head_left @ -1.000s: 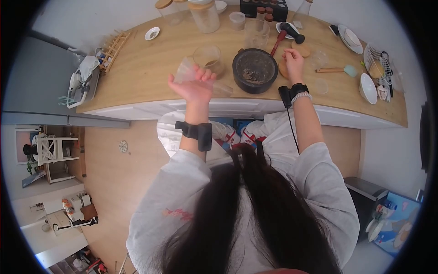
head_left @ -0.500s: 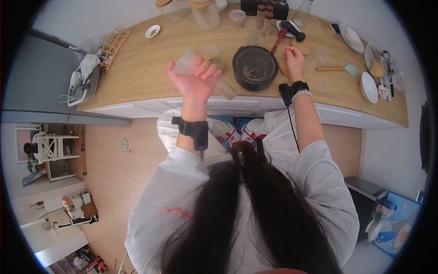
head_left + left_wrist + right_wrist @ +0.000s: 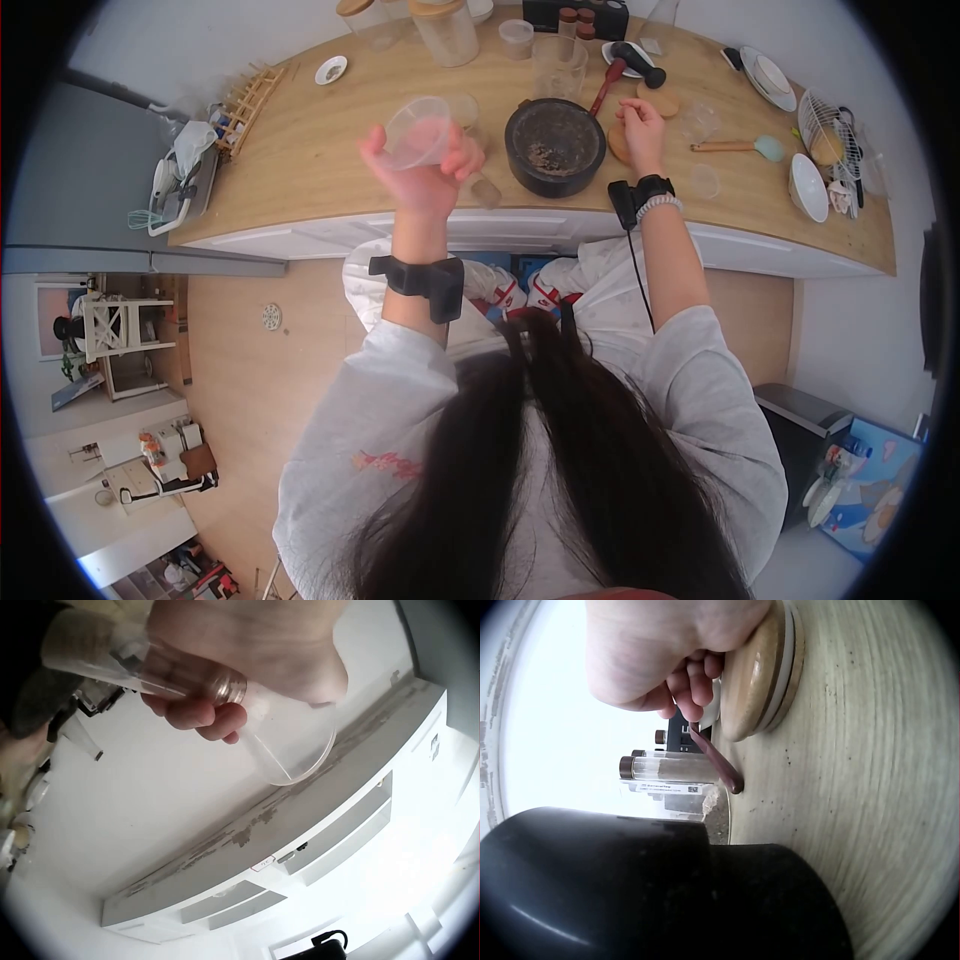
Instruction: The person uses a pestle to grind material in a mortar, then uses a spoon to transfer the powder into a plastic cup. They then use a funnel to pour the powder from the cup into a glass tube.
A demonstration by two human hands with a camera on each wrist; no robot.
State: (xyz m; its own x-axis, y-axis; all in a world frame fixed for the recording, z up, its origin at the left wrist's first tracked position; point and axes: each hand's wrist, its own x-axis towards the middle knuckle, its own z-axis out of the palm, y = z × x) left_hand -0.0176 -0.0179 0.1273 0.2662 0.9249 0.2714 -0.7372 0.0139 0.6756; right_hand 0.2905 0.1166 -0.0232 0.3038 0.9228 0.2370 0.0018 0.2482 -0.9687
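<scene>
My left hand grips a clear glass tube with brownish contents, its end sticking out to the right of the hand. A translucent funnel stands at the tube's threaded neck, its wide mouth tipped up towards my head. My right hand hangs loosely curled by a round wooden lid and holds nothing that shows. Left of it stands a dark, thick-walled bowl with brown bits inside. A dark red handle with a black head lies behind.
A glass cup stands partly hidden behind the left hand. Glass jars and brown-capped tubes line the back. A spatula, a white bowl and a wire basket are at the right; a wooden rack is at the left.
My left hand has turned, so the funnel's round mouth now faces my head, and the tube's end has shifted slightly left. My right hand has stayed nearly still.
</scene>
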